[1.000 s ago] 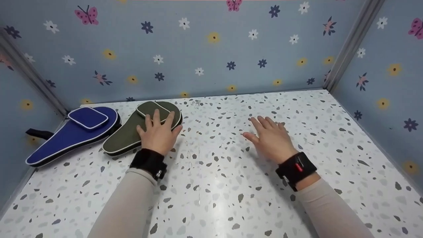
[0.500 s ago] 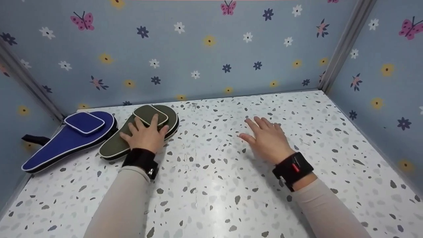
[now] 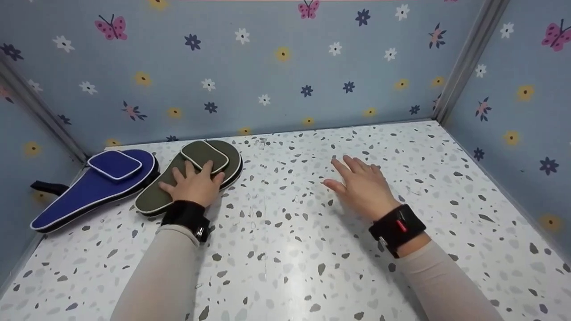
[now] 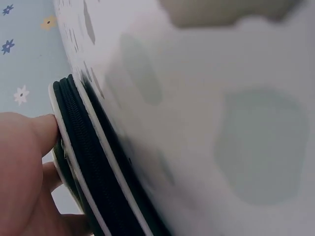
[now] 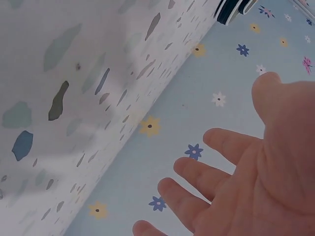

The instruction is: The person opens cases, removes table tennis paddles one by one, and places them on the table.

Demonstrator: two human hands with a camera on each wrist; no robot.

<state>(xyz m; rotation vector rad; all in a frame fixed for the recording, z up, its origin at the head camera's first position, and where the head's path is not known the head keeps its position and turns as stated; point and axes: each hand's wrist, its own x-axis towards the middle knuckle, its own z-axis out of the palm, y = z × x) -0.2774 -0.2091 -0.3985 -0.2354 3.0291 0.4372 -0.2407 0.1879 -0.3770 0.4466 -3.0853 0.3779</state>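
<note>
An olive green table tennis paddle case with white piping lies flat at the back left. My left hand rests on it with fingers spread over its top. In the left wrist view the thumb touches the top edge of the case, just above its dark zipper side. My right hand is held over the tabletop to the right, fingers extended and nothing in them. Its palm and spread fingers show in the right wrist view.
A blue paddle case of the same shape lies left of the green one, a black strap sticking out at its side. Flowered light blue panels enclose the white speckled table at the back and sides.
My left hand has shifted left and down onto the middle of the green case. The right hand stays almost where it was. The head view has tilted slightly.
</note>
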